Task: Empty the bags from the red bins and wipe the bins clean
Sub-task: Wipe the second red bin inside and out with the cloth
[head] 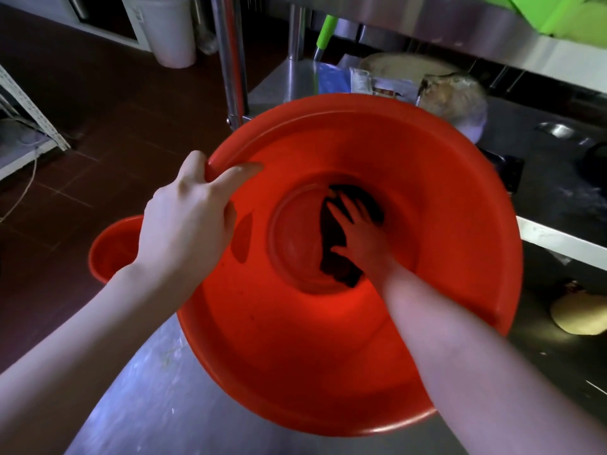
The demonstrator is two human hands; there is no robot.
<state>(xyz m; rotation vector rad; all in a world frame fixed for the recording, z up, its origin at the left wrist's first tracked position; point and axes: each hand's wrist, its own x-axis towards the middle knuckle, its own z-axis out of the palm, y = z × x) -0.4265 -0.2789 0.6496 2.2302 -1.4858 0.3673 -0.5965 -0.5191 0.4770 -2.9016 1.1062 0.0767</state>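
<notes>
My left hand (187, 221) clamps rim of red bin (427, 224), tilted on steel table (147, 389); my right hand (364, 234), fingers spread, presses dark cloth (331, 241) to bin floor. Plastic likely light, slick: rim safest hold

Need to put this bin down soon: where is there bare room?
Bare steel table between the large red bin and the left forearm; tiled floor beyond the small red bin. Crowded: bags on the shelf behind it.
</notes>
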